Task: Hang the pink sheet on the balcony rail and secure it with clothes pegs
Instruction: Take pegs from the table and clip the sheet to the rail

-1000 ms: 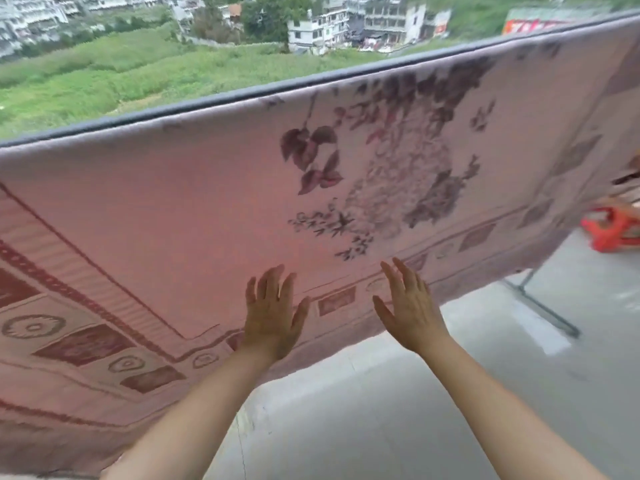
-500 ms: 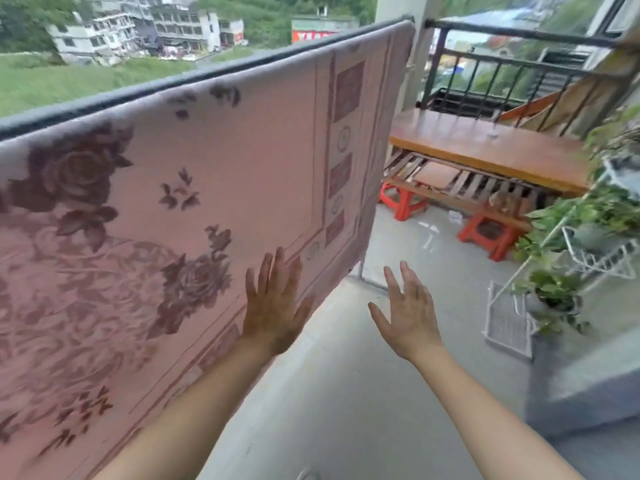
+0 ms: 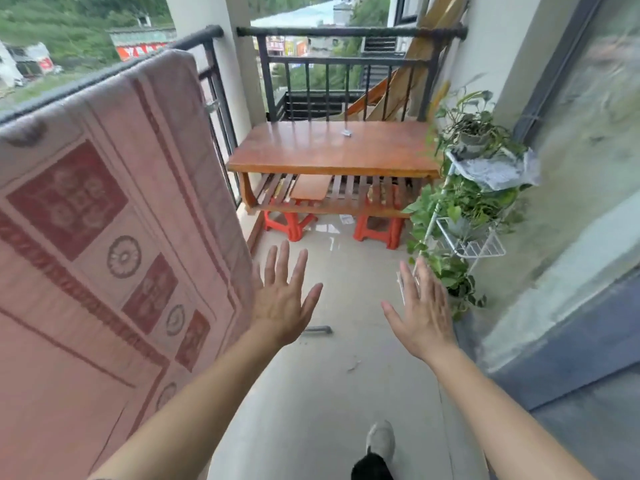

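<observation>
On a narrow balcony, I see the pink patterned bed sheet [image 3: 114, 237] draped over the dark metal balcony rail [image 3: 104, 76], its end edge hanging beside the left hand [image 3: 282, 303]. Both grips are released: the left hand and the right hand [image 3: 424, 311] are spread flat, fingers apart, holding nothing, the left just beside the sheet's edge, the right well clear of it. No clothes pegs are visible on the sheet, so I judge it unsecured; a gust or its own weight could drag it off the rail. A small pale object [image 3: 347, 133] lies on the reddish-brown wooden counter [image 3: 329, 150] ahead; I cannot tell what it is. Two orange plastic stools [image 3: 377, 230] sit under it, and a white wire plant stand [image 3: 467, 244] with leafy pots narrows the floor on the right.
</observation>
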### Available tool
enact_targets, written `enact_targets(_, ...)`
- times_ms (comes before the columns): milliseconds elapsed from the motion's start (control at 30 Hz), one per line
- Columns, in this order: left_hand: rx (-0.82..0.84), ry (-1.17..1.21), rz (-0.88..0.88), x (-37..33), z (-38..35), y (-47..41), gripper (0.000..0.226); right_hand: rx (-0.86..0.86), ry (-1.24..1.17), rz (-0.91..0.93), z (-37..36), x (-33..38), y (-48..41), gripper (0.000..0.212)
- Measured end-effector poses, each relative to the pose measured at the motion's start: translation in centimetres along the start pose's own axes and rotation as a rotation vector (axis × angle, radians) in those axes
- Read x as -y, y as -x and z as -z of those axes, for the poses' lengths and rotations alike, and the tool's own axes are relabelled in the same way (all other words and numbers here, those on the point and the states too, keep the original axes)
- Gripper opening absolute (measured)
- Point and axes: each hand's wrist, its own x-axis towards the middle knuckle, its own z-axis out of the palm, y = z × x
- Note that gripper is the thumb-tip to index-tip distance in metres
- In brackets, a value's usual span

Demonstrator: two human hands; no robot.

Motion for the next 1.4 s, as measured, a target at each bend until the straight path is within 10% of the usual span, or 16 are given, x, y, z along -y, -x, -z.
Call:
enact_targets(600, -0.018, -0.008, 0.157, -2.3, -10.5, -41.1, 0.075, 0.066, -0.022, 0.104, -5.1, -11.2, -42.8, 0.085)
enact_targets(1400, 0.244, -0.029, 0.155, 11.8, -30.3, -91.5, 0.080, 0.371, 0.099, 0.001, -24.1, -12.3, -95.7, 0.074)
